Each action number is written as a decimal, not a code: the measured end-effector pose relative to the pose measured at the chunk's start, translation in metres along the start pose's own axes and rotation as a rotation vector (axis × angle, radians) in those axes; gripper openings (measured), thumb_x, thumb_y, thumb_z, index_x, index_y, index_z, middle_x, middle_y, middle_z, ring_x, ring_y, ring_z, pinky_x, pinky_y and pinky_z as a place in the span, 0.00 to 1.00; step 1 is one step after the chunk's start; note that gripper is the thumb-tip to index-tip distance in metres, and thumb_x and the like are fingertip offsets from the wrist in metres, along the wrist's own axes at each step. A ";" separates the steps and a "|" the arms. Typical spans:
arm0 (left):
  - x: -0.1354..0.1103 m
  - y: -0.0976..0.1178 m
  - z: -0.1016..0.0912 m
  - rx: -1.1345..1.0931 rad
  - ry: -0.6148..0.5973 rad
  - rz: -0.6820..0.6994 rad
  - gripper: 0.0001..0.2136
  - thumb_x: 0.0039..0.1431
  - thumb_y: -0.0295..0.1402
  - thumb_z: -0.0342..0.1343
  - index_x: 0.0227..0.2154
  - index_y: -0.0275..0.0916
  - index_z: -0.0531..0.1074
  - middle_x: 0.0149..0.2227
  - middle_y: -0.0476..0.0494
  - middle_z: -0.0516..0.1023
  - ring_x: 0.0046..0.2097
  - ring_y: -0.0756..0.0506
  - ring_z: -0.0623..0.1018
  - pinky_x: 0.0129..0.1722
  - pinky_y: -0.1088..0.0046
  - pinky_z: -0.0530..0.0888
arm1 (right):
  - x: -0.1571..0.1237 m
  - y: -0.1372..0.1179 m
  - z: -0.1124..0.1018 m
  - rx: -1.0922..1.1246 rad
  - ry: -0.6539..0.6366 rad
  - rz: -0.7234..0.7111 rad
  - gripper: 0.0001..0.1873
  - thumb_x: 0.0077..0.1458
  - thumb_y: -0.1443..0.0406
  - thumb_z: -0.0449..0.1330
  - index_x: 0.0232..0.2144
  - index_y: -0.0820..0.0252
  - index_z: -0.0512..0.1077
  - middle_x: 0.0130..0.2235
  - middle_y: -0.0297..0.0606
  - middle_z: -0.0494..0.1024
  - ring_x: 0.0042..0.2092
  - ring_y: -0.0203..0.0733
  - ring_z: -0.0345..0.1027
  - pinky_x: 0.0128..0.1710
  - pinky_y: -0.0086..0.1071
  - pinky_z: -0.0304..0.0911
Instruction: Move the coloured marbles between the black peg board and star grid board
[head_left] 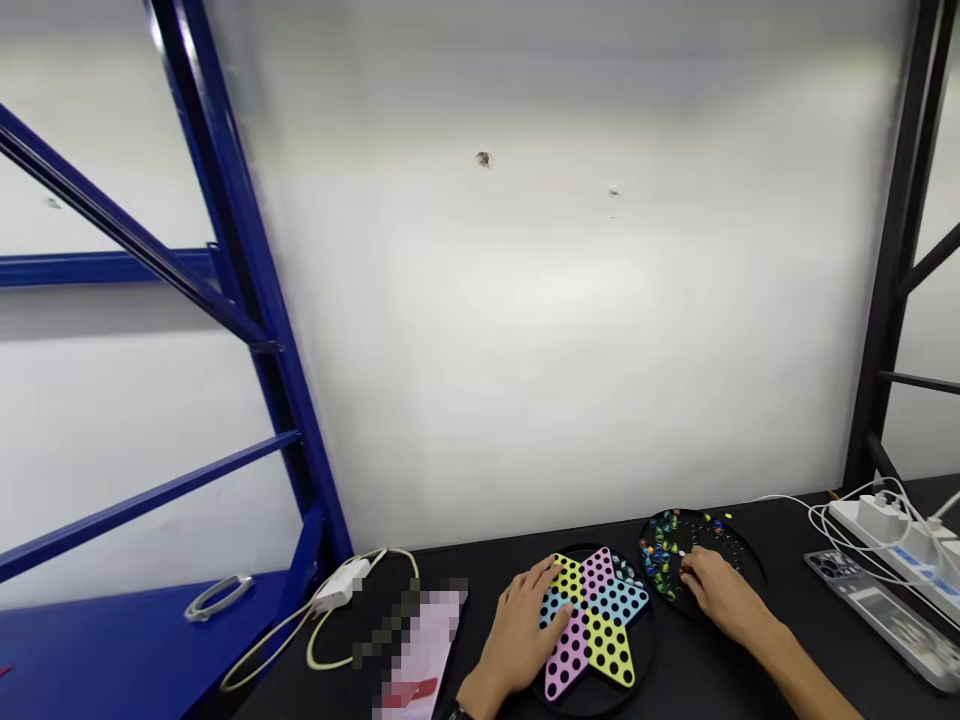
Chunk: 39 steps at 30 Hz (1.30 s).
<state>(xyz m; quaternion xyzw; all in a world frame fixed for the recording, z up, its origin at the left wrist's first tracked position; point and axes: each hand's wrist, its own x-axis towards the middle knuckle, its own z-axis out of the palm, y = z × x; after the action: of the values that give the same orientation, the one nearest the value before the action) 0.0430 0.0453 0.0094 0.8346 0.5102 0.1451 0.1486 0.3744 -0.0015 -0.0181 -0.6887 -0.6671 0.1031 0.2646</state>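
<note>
My left hand (520, 628) lies with fingers stretched over the left side of a star-shaped Chinese checkers board (609, 648). Yellow, pink and blue points with black holes make up the star, which sits in a round black tray (646, 665). Several clear marbles (625, 570) show beside its upper right points. To the right, my right hand (718, 592) reaches into a second round black tray (701, 534), fingers curled together near its bottom. Whatever they pinch is hidden. Coloured glass marbles (661, 550) crowd that tray's left side.
Left of the board lie a pink packet (427, 640), partly blurred out, and a white adapter (343, 585) with a cable. A clear-lidded case (881, 615) and a power strip (919, 550) with tangled cords are at right. A white wall (562, 350) stands behind.
</note>
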 end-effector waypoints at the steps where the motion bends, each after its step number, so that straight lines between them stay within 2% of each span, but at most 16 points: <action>1: 0.000 0.000 0.000 0.000 -0.001 0.000 0.26 0.63 0.50 0.46 0.61 0.48 0.62 0.66 0.48 0.59 0.64 0.38 0.62 0.63 0.56 0.59 | 0.001 0.002 -0.002 0.040 0.030 0.002 0.12 0.59 0.61 0.52 0.33 0.56 0.74 0.41 0.44 0.76 0.46 0.49 0.71 0.45 0.36 0.63; 4: -0.001 -0.002 0.001 0.001 0.000 0.002 0.26 0.63 0.50 0.46 0.62 0.48 0.62 0.66 0.48 0.59 0.64 0.39 0.62 0.62 0.57 0.60 | 0.006 0.007 -0.014 0.272 0.138 0.034 0.15 0.58 0.55 0.53 0.35 0.58 0.75 0.39 0.44 0.77 0.41 0.49 0.72 0.44 0.39 0.65; 8: -0.001 -0.003 0.002 -0.004 0.007 0.012 0.26 0.63 0.50 0.46 0.61 0.48 0.62 0.66 0.48 0.60 0.64 0.38 0.62 0.62 0.57 0.60 | 0.011 0.014 -0.033 0.858 0.238 0.214 0.21 0.52 0.47 0.58 0.35 0.58 0.74 0.29 0.38 0.75 0.30 0.44 0.69 0.28 0.36 0.65; 11: 0.000 -0.002 0.001 -0.006 0.013 0.010 0.26 0.63 0.50 0.46 0.61 0.48 0.63 0.66 0.47 0.60 0.64 0.38 0.62 0.62 0.56 0.60 | 0.012 0.023 -0.042 1.212 0.278 0.277 0.18 0.49 0.49 0.61 0.33 0.56 0.72 0.29 0.37 0.74 0.28 0.40 0.67 0.23 0.32 0.63; 13: -0.001 -0.001 0.000 -0.003 0.010 0.006 0.26 0.63 0.49 0.47 0.61 0.47 0.63 0.66 0.47 0.60 0.64 0.38 0.62 0.62 0.56 0.60 | 0.014 0.031 -0.044 1.348 0.261 0.326 0.16 0.49 0.51 0.61 0.32 0.56 0.72 0.29 0.37 0.74 0.26 0.38 0.66 0.21 0.30 0.60; 15: -0.002 0.000 -0.001 -0.001 0.000 0.002 0.26 0.63 0.48 0.47 0.61 0.47 0.62 0.66 0.48 0.59 0.64 0.38 0.62 0.62 0.57 0.60 | 0.018 0.041 -0.043 1.373 0.257 0.391 0.14 0.48 0.53 0.59 0.30 0.57 0.70 0.26 0.35 0.71 0.22 0.34 0.60 0.17 0.27 0.53; 16: -0.002 0.000 -0.001 -0.001 -0.004 0.000 0.26 0.63 0.48 0.46 0.62 0.47 0.62 0.66 0.48 0.59 0.64 0.39 0.62 0.62 0.57 0.60 | 0.020 0.047 -0.042 1.323 0.268 0.425 0.13 0.48 0.53 0.58 0.29 0.57 0.70 0.24 0.33 0.69 0.20 0.33 0.56 0.16 0.26 0.48; 18: -0.003 0.001 -0.002 -0.003 -0.013 -0.001 0.26 0.63 0.48 0.47 0.62 0.47 0.62 0.67 0.47 0.59 0.64 0.38 0.62 0.63 0.56 0.60 | 0.026 0.057 -0.040 1.076 0.298 0.476 0.14 0.50 0.53 0.55 0.27 0.57 0.69 0.20 0.30 0.64 0.18 0.33 0.52 0.16 0.27 0.44; 20: -0.003 0.001 -0.003 -0.004 -0.016 -0.004 0.26 0.63 0.49 0.47 0.62 0.47 0.62 0.67 0.47 0.59 0.64 0.38 0.61 0.63 0.56 0.59 | 0.033 0.065 -0.039 0.692 0.285 0.463 0.16 0.52 0.52 0.53 0.26 0.57 0.70 0.20 0.33 0.67 0.21 0.38 0.60 0.19 0.29 0.50; 22: -0.002 0.001 -0.003 -0.002 -0.014 -0.010 0.26 0.63 0.49 0.46 0.62 0.47 0.62 0.67 0.48 0.59 0.64 0.38 0.61 0.63 0.56 0.58 | 0.040 0.068 -0.038 0.296 0.227 0.446 0.18 0.55 0.52 0.51 0.25 0.56 0.71 0.25 0.40 0.74 0.30 0.47 0.71 0.26 0.33 0.59; 24: -0.003 0.001 -0.003 -0.003 -0.015 -0.018 0.26 0.64 0.49 0.45 0.62 0.48 0.61 0.67 0.48 0.58 0.65 0.38 0.60 0.63 0.56 0.59 | 0.047 0.067 -0.032 -0.022 0.155 0.447 0.20 0.57 0.50 0.50 0.25 0.56 0.71 0.31 0.45 0.78 0.37 0.53 0.74 0.33 0.38 0.63; 27: -0.004 0.001 -0.003 -0.006 -0.034 -0.029 0.27 0.64 0.50 0.44 0.63 0.49 0.59 0.67 0.49 0.57 0.65 0.37 0.59 0.63 0.55 0.58 | 0.053 0.061 -0.019 -0.341 0.096 0.412 0.19 0.61 0.53 0.48 0.30 0.59 0.71 0.36 0.49 0.79 0.39 0.57 0.75 0.36 0.41 0.64; 30: -0.005 0.002 -0.005 -0.016 -0.041 -0.028 0.27 0.64 0.51 0.43 0.63 0.48 0.59 0.67 0.48 0.57 0.65 0.36 0.59 0.64 0.54 0.58 | 0.054 0.056 -0.012 -0.486 0.078 0.355 0.17 0.63 0.60 0.46 0.35 0.61 0.72 0.39 0.51 0.78 0.40 0.56 0.76 0.38 0.42 0.64; 36: -0.006 0.006 -0.008 -0.022 -0.041 -0.020 0.26 0.65 0.50 0.44 0.63 0.48 0.60 0.67 0.47 0.58 0.65 0.37 0.60 0.63 0.54 0.58 | 0.057 0.053 -0.016 -0.466 0.039 0.390 0.23 0.62 0.51 0.45 0.36 0.61 0.72 0.43 0.52 0.76 0.42 0.57 0.75 0.37 0.41 0.64; 39: -0.006 0.007 -0.009 -0.023 -0.044 -0.026 0.26 0.64 0.50 0.45 0.63 0.47 0.60 0.67 0.47 0.58 0.65 0.37 0.60 0.63 0.54 0.58 | 0.065 0.051 -0.013 -0.451 0.057 0.347 0.21 0.62 0.53 0.45 0.37 0.60 0.72 0.44 0.50 0.76 0.41 0.54 0.75 0.37 0.40 0.64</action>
<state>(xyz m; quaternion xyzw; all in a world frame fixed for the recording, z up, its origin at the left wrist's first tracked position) 0.0423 0.0375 0.0196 0.8291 0.5158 0.1307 0.1715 0.4311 0.0603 -0.0193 -0.8366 -0.5378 -0.0236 0.1016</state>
